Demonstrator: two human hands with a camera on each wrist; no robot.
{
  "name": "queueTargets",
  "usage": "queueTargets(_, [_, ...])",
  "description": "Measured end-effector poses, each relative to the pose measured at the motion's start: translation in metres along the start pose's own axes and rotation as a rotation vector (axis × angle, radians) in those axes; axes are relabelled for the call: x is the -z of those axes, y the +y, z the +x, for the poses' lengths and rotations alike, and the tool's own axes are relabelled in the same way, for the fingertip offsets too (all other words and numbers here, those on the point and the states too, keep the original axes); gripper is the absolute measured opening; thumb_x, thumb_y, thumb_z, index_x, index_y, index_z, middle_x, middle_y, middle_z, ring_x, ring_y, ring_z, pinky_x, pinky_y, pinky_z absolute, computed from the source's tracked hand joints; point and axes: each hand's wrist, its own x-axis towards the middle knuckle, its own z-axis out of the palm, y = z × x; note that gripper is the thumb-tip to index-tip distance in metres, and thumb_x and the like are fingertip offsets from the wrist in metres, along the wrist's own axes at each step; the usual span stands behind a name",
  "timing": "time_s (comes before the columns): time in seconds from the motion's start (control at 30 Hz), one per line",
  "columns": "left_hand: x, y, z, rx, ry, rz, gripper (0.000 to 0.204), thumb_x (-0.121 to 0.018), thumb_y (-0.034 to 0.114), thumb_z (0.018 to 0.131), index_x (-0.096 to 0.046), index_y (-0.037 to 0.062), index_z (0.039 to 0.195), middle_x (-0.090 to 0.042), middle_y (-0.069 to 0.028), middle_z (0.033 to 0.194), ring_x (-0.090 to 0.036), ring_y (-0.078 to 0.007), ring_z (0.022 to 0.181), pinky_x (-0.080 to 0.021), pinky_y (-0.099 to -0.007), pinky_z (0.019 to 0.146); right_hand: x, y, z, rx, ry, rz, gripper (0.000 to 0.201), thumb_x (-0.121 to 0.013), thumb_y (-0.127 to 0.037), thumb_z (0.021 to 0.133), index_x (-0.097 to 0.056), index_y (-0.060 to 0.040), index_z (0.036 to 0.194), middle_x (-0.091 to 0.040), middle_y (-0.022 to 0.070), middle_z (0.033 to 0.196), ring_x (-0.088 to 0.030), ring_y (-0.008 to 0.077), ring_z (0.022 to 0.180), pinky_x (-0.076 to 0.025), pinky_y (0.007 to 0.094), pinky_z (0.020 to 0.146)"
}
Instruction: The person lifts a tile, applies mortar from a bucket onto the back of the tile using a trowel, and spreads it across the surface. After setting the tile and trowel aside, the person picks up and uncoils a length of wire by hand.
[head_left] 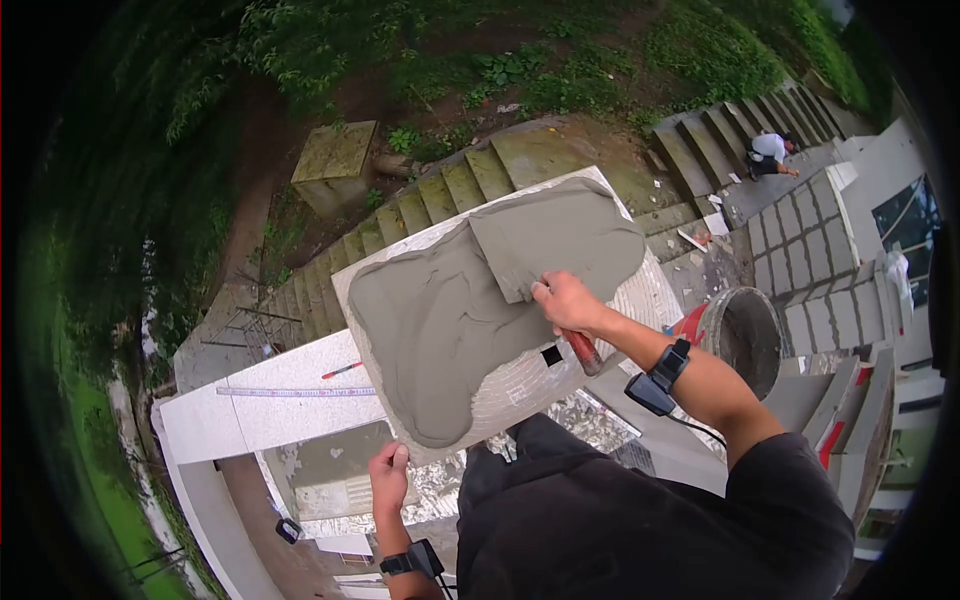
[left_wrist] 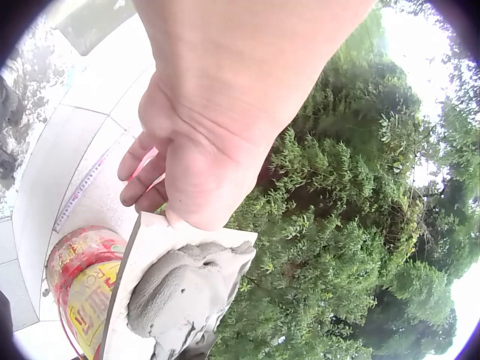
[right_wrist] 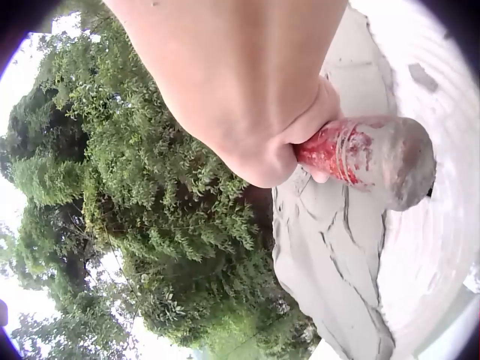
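My right hand (head_left: 568,303) grips the red, mortar-smeared handle of a trowel (right_wrist: 367,159). Its mortar-coated blade lies against grey mortar (head_left: 420,330) spread thickly over a pale tile (head_left: 525,378). Ridged lines show on the bare strip of tile nearest my body, along with a small black square (head_left: 552,355). At the tile's near left corner, my left hand (head_left: 390,475) holds the edge, thumb side up. In the left wrist view, that hand's fingers (left_wrist: 150,176) hang beyond the edge, and the mortar (left_wrist: 184,292) bulges on the tile's face.
A bucket (head_left: 712,335) with a red outside stands to the right. On a white ledge at left lie a measuring tape (head_left: 295,392) and a red pen-like stick (head_left: 342,370). Mossy steps (head_left: 430,198) descend beyond the tile. Another person (head_left: 768,155) crouches by the far stairs.
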Motion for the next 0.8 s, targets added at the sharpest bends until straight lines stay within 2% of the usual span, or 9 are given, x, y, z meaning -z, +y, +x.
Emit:
queueTargets(0.07, [-0.003,-0.006,0.000,0.013,0.067,-0.067,0.018,-0.062,0.010,0.097,-0.063,-0.0076,0.096,-0.056,-0.0012,0.083,-0.049,-0.0113,0.080,-0.042,-0.0272,0.074,-0.018,-0.013,-0.007,0.011,-0.044,-0.013,0.033,-0.050,-0.024,0.101,-0.057,0.0078,0.095,-0.058,0.0137,0.066,-0.059,0.0236,0.045,-0.049,0.0395,0.044])
queueTargets(0.23, [0.000,-0.009,0.003,-0.033,0.035,-0.064,0.016,-0.063,0.009,0.095,-0.066,-0.0060,0.100,-0.055,-0.0036,0.082,-0.049,-0.0128,0.077,-0.042,-0.0270,0.071,-0.067,-0.040,-0.008,0.050,-0.154,-0.083,0.034,-0.050,-0.024,0.101,-0.056,0.0081,0.095,-0.057,0.0139,0.067,-0.060,0.0236,0.046,-0.049,0.0401,0.044])
queueTargets(0.33, [0.002,-0.015,0.003,-0.063,0.027,-0.079,0.018,-0.063,0.009,0.095,-0.068,-0.0059,0.104,-0.055,-0.0046,0.081,-0.049,-0.0125,0.075,-0.041,-0.0274,0.069,-0.094,-0.054,-0.003,0.075,-0.182,-0.028,0.033,-0.049,-0.024,0.101,-0.055,0.0078,0.094,-0.057,0.0134,0.067,-0.059,0.0231,0.045,-0.048,0.0397,0.043])
queueTargets(0.4, [0.000,-0.013,0.001,-0.085,0.032,-0.086,0.017,-0.062,0.009,0.097,-0.068,-0.0055,0.101,-0.056,-0.0005,0.082,-0.049,-0.0099,0.077,-0.042,-0.0265,0.072,-0.106,-0.065,-0.001,0.084,-0.215,-0.032,0.033,-0.049,-0.024,0.100,-0.055,0.0077,0.094,-0.056,0.0125,0.067,-0.058,0.0225,0.045,-0.048,0.0389,0.043])
queueTargets(0.47, [-0.001,-0.014,0.001,-0.110,0.053,-0.117,0.018,-0.062,0.010,0.096,-0.068,-0.0055,0.102,-0.056,-0.0020,0.082,-0.050,-0.0110,0.078,-0.043,-0.0271,0.073,-0.116,-0.076,0.001,0.107,-0.252,-0.060,0.033,-0.049,-0.024,0.100,-0.055,0.0079,0.094,-0.056,0.0123,0.067,-0.058,0.0225,0.045,-0.048,0.0388,0.043])
queueTargets(0.53, [0.000,-0.014,0.000,-0.144,0.059,-0.071,0.020,-0.063,0.011,0.095,-0.069,-0.0040,0.106,-0.057,-0.0078,0.082,-0.052,-0.0146,0.074,-0.043,-0.0288,0.069,-0.123,-0.088,0.004,0.127,-0.286,-0.087,0.033,-0.049,-0.024,0.100,-0.055,0.0080,0.094,-0.056,0.0121,0.067,-0.058,0.0225,0.045,-0.048,0.0387,0.044])
queueTargets(0.63, [0.001,-0.017,0.000,-0.172,0.074,-0.081,0.020,-0.062,0.012,0.095,-0.069,-0.0044,0.105,-0.058,-0.0087,0.082,-0.054,-0.0154,0.074,-0.044,-0.0295,0.069,-0.129,-0.107,0.014,0.129,-0.311,-0.172,0.033,-0.049,-0.024,0.099,-0.055,0.0083,0.095,-0.057,0.0127,0.067,-0.059,0.0228,0.046,-0.049,0.0402,0.045])
queueTargets(0.73, [-0.003,-0.023,-0.001,-0.192,0.098,-0.111,0.020,-0.063,0.013,0.096,-0.069,-0.0049,0.103,-0.058,-0.0074,0.081,-0.053,-0.0142,0.072,-0.044,-0.0297,0.067,-0.120,-0.109,0.019,0.228,-0.316,-0.355,0.030,-0.050,-0.022,0.098,-0.055,0.0076,0.095,-0.059,0.0165,0.068,-0.060,0.0253,0.046,-0.050,0.0422,0.048])
queueTargets(0.8, [-0.005,-0.030,-0.005,-0.132,0.114,-0.161,0.022,-0.064,0.015,0.097,-0.069,-0.0045,0.104,-0.058,-0.0062,0.079,-0.052,-0.0124,0.071,-0.044,-0.0300,0.067,-0.103,-0.096,0.015,0.463,-0.420,-0.525,0.029,-0.052,-0.023,0.097,-0.056,0.0060,0.095,-0.063,0.0228,0.072,-0.064,0.0358,0.054,-0.053,0.0475,0.056])
